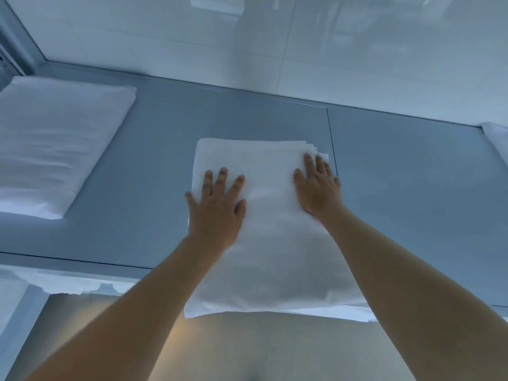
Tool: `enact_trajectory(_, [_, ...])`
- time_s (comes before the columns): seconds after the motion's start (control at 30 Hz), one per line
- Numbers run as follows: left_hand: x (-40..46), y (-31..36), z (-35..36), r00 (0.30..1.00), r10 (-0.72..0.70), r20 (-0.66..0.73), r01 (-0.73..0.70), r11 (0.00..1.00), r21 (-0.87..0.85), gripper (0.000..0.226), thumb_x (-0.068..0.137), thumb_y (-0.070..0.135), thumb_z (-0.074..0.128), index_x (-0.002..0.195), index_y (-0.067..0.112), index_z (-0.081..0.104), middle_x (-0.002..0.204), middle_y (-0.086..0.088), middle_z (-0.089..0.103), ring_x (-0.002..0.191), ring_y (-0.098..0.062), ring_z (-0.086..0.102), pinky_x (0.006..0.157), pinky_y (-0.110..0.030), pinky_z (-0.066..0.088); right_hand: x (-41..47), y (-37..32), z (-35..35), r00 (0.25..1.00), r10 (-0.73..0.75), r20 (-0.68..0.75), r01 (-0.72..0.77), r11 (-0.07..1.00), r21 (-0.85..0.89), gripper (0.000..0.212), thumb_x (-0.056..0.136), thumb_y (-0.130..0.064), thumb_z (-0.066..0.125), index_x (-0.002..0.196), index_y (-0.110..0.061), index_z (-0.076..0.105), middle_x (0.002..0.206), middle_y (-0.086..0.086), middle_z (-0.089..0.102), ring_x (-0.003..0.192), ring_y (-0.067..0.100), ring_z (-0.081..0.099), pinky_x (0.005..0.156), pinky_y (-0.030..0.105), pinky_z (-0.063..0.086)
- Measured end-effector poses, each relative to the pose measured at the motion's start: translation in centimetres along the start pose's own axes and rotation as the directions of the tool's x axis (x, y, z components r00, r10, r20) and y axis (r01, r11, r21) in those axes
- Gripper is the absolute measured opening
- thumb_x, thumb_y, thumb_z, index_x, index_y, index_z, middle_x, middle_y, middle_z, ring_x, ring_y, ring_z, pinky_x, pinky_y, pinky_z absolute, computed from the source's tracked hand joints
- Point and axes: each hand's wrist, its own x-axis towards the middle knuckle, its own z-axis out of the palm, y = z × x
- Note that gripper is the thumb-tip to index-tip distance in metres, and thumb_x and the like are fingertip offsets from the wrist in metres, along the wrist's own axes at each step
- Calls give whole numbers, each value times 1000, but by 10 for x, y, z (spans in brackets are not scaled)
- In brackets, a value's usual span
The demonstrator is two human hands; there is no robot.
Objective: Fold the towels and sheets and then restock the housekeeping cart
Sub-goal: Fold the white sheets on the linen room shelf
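Head camera looks down over both forearms to a grey table (143, 193), where a folded white sheet (264, 243) lies flat, its near end hanging just over the table's front edge. The left hand (215, 207) rests palm down on the sheet's left side, fingers straight and spread. The right hand (316, 188) lies the same way on the right side, fingers straight and close together, their tips near the far right corner where several layers show slightly stepped. Neither hand grips anything; both press flat.

From where I stand this looks like smoothing after a fold. To do it well, the palms should sweep outward from the middle toward the edges, pushing trapped air and creases out without dragging the top layer off the ones beneath. That stepped corner beyond the right fingertips wants squaring up before any further fold, or the bundle will sit crooked on the cart.

Well to the left of the left hand sits another folded white bundle (55, 149). Far to the right of the right hand, a bit of white cloth (496, 138) shows at the frame edge. More loose white fabric (68, 281) lies below the table edge, under the left forearm. No cart is in view.
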Motion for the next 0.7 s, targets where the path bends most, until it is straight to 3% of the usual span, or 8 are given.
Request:
enact_trajectory(0.07, [-23, 5, 0, 994, -111, 14, 111, 993, -45, 59, 104, 53, 28, 160, 43, 12, 172, 2, 2, 158, -29, 4, 108, -62, 37, -22, 5, 2, 999, 49, -22, -49, 999, 7, 69, 103, -59, 22, 164, -30, 9, 172, 6, 10, 157, 28, 12, 124, 50, 15])
enact_trajectory(0.13, [-44, 3, 0, 978, -206, 24, 207, 977, -52, 62, 102, 58, 30, 160, 43, 12, 171, -4, 3, 153, -36, 18, 104, -60, 41, -47, 8, 5, 996, 67, -59, -68, 998, -18, 69, 103, -58, 24, 164, -27, 12, 170, 10, 17, 154, 32, 19, 119, 51, 22])
enact_trajectory(0.27, [-59, 6, -7, 934, -352, 66, 356, 931, -79, 68, 100, 63, 32, 160, 42, 10, 159, -17, 22, 135, -37, 34, 93, -54, 47, -81, 2, 7, 985, 128, -113, -141, 983, -117, 70, 102, -57, 28, 161, -22, 18, 159, 16, 30, 138, 37, 33, 99, 54, 38])
enact_trajectory(0.4, [-58, 7, -18, 922, -375, 96, 384, 916, -114, 73, 98, 66, 35, 161, 39, 10, 141, -18, 35, 119, -38, 40, 84, -47, 50, -97, -13, 3, 975, 205, -86, -216, 965, -148, 76, 101, -62, 31, 161, -19, 16, 151, 20, 33, 128, 41, 38, 95, 54, 44])
enact_trajectory(0.53, [-58, 0, -21, 918, -379, 113, 391, 914, -112, 75, 96, 72, 34, 160, 43, 7, 129, -17, 38, 106, -39, 53, 77, -43, 49, -110, -21, 2, 960, 262, -103, -267, 963, -37, 83, 98, -65, 37, 161, -17, 11, 133, 19, 38, 114, 39, 41, 84, 46, 49])
enact_trajectory(0.63, [-57, -14, -21, 914, -389, 118, 407, 880, -245, 71, 96, 69, 43, 157, 47, 14, 117, -12, 42, 95, -36, 59, 78, -42, 49, -112, -31, 1, 960, 269, -79, -268, 963, 22, 80, 100, -60, 41, 161, -17, 11, 131, 20, 39, 108, 41, 50, 85, 45, 48])
enact_trajectory(0.7, [-54, -28, -22, 921, -374, 111, 387, 843, -373, 66, 98, 60, 50, 157, 46, 21, 111, -6, 39, 84, -31, 54, 78, -40, 48, -111, -39, 0, 957, 284, -52, -278, 956, 94, 76, 102, -53, 45, 161, -19, 13, 131, 20, 41, 101, 42, 57, 84, 44, 48])
